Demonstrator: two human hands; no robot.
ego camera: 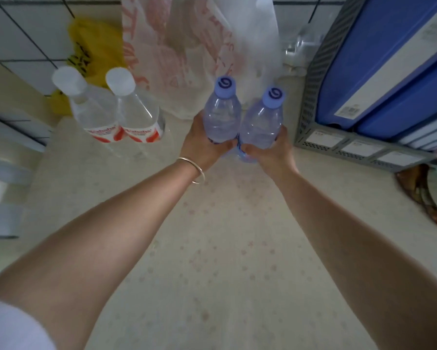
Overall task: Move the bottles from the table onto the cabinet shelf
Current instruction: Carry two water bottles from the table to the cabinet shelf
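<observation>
Head view shows two blue-capped bottles standing upright and touching side by side on the table (212, 248), a little past the middle toward twelve o'clock. The left blue bottle (222, 114) is gripped low on its body by the left hand (202, 145), whose thumb curls across the near side while the fingers wrap round the nine o'clock side. The right blue bottle (261, 122) is held the same way by the right hand (273, 152), thumb at the front, fingers round the three o'clock side. Both grips sit near the bottles' bases, so the shoulders and caps rise clear above the hands. Both forearms reach in from six o'clock, converging toward the bottles; the left wrist wears a thin bangle (194, 170). At ten o'clock from the hands stand two clear bottles with white caps (116, 114) and red-and-white labels, touching each other and apart from the held pair. Behind, toward twelve o'clock, a printed plastic bag (187, 46) leans against the tiled wall, with a yellow bag (93, 46) at eleven. At two o'clock a grey file rack (310, 102) holds blue folders (389, 59).
</observation>
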